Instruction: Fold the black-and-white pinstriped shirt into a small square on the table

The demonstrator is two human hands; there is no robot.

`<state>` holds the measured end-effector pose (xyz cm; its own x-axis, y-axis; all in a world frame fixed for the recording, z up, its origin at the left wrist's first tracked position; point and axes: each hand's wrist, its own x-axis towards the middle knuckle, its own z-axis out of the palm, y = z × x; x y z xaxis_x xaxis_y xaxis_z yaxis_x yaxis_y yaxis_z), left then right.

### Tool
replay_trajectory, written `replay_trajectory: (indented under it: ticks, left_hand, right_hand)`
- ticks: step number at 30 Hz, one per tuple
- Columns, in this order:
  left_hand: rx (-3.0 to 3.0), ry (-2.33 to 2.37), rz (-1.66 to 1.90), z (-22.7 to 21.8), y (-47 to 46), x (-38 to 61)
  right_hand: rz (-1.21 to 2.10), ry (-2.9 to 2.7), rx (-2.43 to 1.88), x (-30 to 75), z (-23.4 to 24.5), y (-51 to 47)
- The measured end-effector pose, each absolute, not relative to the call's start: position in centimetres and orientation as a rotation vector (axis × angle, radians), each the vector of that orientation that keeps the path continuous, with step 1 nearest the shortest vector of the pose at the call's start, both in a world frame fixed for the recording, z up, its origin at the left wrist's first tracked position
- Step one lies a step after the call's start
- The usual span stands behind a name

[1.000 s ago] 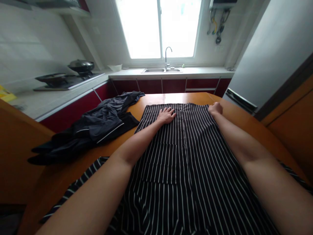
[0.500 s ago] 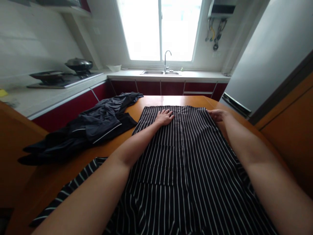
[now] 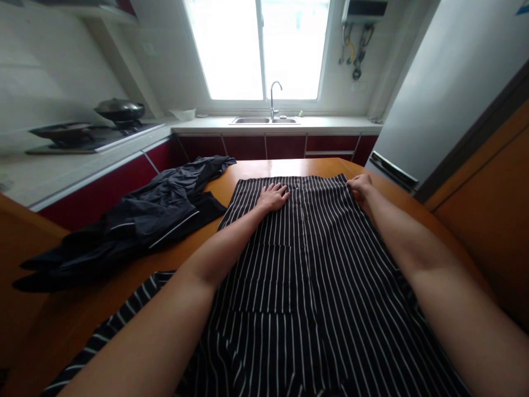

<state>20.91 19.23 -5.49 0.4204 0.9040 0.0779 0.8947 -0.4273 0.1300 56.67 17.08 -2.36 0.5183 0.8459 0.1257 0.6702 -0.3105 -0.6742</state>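
We have a pinstriped button-front shirt (image 3: 343,264) spread on the wooden table (image 3: 248,168). Our left hand (image 3: 273,197) rests palm-down, splayed, near its far edge, seemingly to anchor it; our right hand (image 3: 360,184) pinches the far right corner, likely to hold it taut.

Arms (image 3: 198,275) outstretched — left hand (image 3: 273,197) flat, right hand (image 3: 361,186) pinching

Single head-worn view, forward and down over the near table (image 3: 285,167) toward the farther sink (image 3: 252,120) and window (image 3: 225,49).
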Motion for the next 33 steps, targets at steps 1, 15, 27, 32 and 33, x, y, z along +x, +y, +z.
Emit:
replay_trajectory:
  ticks: [1,15,27,32,33]
  left_hand:
    - [2.591,1.638,0.208,-5.5,19.3,20.9]
    - [2.592,1.653,0.180,-5.5,19.6,20.9]
    - [2.589,1.640,0.184,-5.7,19.7,20.9]
    - [2.581,1.636,0.176,-5.7,19.8,20.9]
    - [2.578,1.639,0.176,-5.6,19.8,20.9]
  right_hand:
    - [0.301,-1.228,-2.109,56.7,-2.5,17.0]
    - [0.236,-2.167,-1.960,41.6,-5.9,16.5]
    - [0.253,-1.966,-2.234,46.4,-5.8,20.4]
    - [0.199,-1.823,-2.323,47.8,-6.1,19.4]
    - [0.180,-1.792,-2.337,48.4,-6.0,19.0]
